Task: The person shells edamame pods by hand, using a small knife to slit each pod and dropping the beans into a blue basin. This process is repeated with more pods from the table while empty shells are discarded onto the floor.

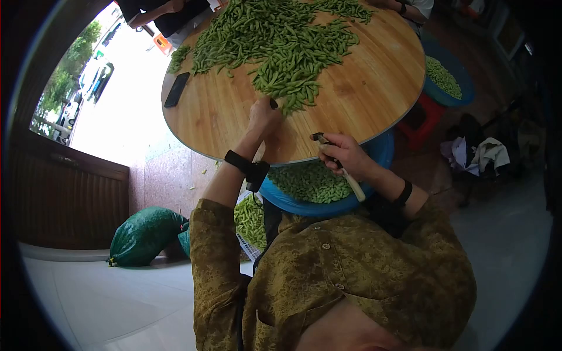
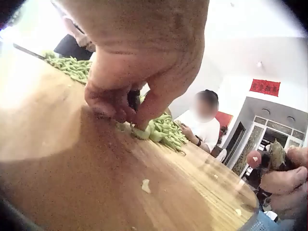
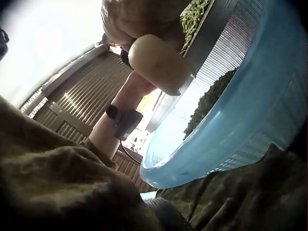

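Note:
In the head view, the left hand (image 1: 264,119) reaches down to the front tip of a heap of green pods (image 1: 293,79) on the round wooden table (image 1: 363,105). Its fingers curl at the tabletop and pinch a green pod (image 2: 141,133) in the left wrist view; something dark shows among the fingers. Over the table's near edge, the right hand (image 1: 346,155) grips a tool with a pale handle (image 1: 355,187), also large in the right wrist view as a rounded handle end (image 3: 156,62). The tool's dark front end is partly hidden by the fingers.
A blue basin (image 1: 287,205) of shelled beans sits below the table edge, beside a white basket (image 1: 250,248) of pods. A phone (image 1: 177,89) lies on the table's left. Another blue basin (image 1: 465,90) stands at right by a red stool (image 1: 426,120). People are across the table.

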Demonstrator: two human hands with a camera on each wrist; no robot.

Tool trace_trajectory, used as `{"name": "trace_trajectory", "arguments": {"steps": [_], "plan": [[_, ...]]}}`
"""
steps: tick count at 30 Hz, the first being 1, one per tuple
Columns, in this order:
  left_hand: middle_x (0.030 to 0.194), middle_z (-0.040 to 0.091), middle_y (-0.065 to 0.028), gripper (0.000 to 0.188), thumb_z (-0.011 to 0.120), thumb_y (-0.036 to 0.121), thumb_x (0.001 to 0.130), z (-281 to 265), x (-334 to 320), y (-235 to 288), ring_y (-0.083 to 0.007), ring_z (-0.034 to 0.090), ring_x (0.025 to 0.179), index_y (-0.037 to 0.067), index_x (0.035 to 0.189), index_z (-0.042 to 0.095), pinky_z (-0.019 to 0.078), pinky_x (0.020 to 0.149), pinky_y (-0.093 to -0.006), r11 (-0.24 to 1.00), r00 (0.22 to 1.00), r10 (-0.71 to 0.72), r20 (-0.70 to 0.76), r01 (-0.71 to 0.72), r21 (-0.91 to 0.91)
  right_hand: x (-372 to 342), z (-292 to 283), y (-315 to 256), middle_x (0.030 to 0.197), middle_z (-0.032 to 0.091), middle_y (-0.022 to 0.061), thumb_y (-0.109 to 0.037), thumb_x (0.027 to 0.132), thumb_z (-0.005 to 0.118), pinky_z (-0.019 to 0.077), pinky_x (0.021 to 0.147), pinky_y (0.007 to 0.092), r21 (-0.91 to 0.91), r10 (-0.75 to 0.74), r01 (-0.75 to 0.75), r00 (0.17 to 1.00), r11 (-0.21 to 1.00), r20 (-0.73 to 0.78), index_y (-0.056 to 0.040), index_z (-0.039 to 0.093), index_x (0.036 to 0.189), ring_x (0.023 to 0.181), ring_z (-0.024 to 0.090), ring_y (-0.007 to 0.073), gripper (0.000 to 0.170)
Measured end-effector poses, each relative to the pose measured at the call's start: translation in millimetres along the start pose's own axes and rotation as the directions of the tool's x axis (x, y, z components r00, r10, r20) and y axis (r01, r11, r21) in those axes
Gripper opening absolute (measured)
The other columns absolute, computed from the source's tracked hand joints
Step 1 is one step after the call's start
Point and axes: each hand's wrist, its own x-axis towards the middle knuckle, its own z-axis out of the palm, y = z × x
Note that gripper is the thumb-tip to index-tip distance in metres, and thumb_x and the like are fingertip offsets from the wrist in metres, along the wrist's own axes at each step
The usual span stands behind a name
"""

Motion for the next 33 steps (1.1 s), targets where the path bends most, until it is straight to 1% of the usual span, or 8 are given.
{"name": "trace_trajectory", "arguments": {"steps": [1, 6, 12, 17, 19, 23, 25, 33], "plan": [[0.09, 0.063, -0.03, 0.032, 0.06, 0.018, 0.076, 3, 1, -5, -0.0444, 0.06, 0.091, -0.006, 0.097, 0.06, 0.0467, 0.079, -0.0479, 0.999, 1.0, -0.014, -0.004, 0.014, 0.041, 1, 0, 0, 0.071, 0.052, 0.0009, -0.014, 0.093, 0.051, 0.0356, 0.04, 0.02, 0.014, -0.009, 0.009, 1.0, 1.0, -0.008, -0.0009, 0.054, 0.096, 0.051, 0.045, 0.0042, 0.013], [0.09, 0.063, -0.029, 0.029, 0.059, 0.017, 0.077, 0, -4, -4, -0.0442, 0.06, 0.09, -0.005, 0.096, 0.06, 0.0464, 0.079, -0.049, 0.985, 0.994, 0.048, 0.098, -0.063, 0.16, 0, 1, -1, 0.072, 0.052, 0.0006, -0.014, 0.094, 0.05, 0.0354, 0.04, 0.0198, 0.037, -0.02, 0.021, 0.999, 0.999, -0.041, -0.0008, 0.054, 0.103, 0.052, 0.045, 0.004, 0.017], [0.08, 0.063, -0.0248, 0.022, 0.058, 0.018, 0.078, 8, -9, -2, -0.0449, 0.059, 0.081, -0.003, 0.087, 0.059, 0.0461, 0.076, -0.0505, 0.971, 0.986, 0.106, -0.131, -0.074, 0.225, 2, 4, -7, 0.074, 0.051, 0.0015, -0.012, 0.093, 0.05, 0.0351, 0.04, 0.0197, 0.084, -0.014, 0.017, 0.999, 0.996, -0.033, -0.0019, 0.051, 0.109, 0.053, 0.045, 0.0049, 0.019], [0.077, 0.064, -0.0205, 0.015, 0.061, 0.012, 0.078, -18, -52, 37, -0.0417, 0.061, 0.075, -0.001, 0.082, 0.055, 0.0478, 0.067, -0.0478, 0.992, 0.982, 0.121, -0.145, -0.124, -0.013, 8, 7, -10, 0.076, 0.052, 0.0032, -0.014, 0.094, 0.05, 0.0346, 0.04, 0.0197, 0.208, -0.011, 0.02, 0.999, 0.978, -0.044, -0.0032, 0.051, 0.106, 0.053, 0.045, 0.006, 0.016], [0.071, 0.063, -0.0165, 0.016, 0.066, 0.01, 0.076, -12, -67, 43, -0.0296, 0.064, 0.065, -0.001, 0.083, 0.056, 0.0482, 0.06, -0.0352, 0.973, 0.958, 0.218, -0.188, -0.23, -0.039, 13, 11, -13, 0.078, 0.052, 0.0041, -0.015, 0.095, 0.048, 0.0344, 0.04, 0.0193, 0.353, 0.004, -0.034, 0.996, 0.935, 0.087, -0.0036, 0.051, 0.105, 0.054, 0.045, 0.0063, 0.015], [0.071, 0.064, -0.0073, 0.011, 0.066, 0.006, 0.08, -14, -84, 55, -0.0136, 0.061, 0.064, -0.001, 0.081, 0.058, 0.0476, 0.058, -0.028, 0.94, 0.997, 0.058, 0.047, -0.038, -0.338, 17, 13, -12, 0.08, 0.053, 0.0044, -0.015, 0.096, 0.046, 0.0344, 0.039, 0.0191, 0.464, -0.022, -0.043, 0.991, 0.885, 0.134, -0.0041, 0.051, 0.104, 0.053, 0.045, 0.006, 0.014], [0.078, 0.067, -0.0103, 0.011, 0.066, 0.007, 0.08, -14, -83, 50, -0.017, 0.064, 0.068, -0.002, 0.085, 0.062, 0.05, 0.061, -0.0305, 0.668, 0.973, -0.044, 0.227, 0.198, -0.717, 13, 11, -12, 0.081, 0.053, 0.0035, -0.014, 0.097, 0.045, 0.0341, 0.039, 0.0184, 0.447, -0.033, -0.047, 0.985, 0.893, 0.169, -0.0044, 0.051, 0.105, 0.053, 0.044, 0.0054, 0.014], [0.085, 0.067, -0.0069, 0.015, 0.068, 0.004, 0.08, -18, -92, 59, -0.0141, 0.063, 0.073, -0.003, 0.093, 0.065, 0.0508, 0.065, -0.0264, 0.41, 0.879, -0.089, 0.469, 0.461, -0.787, 5, 14, -13, 0.075, 0.05, 0.0002, -0.014, 0.096, 0.046, 0.0339, 0.039, 0.0175, 0.245, -0.089, 0.043, 0.979, 0.969, 0.182, -0.0058, 0.05, 0.112, 0.052, 0.043, 0.004, 0.018]]}}
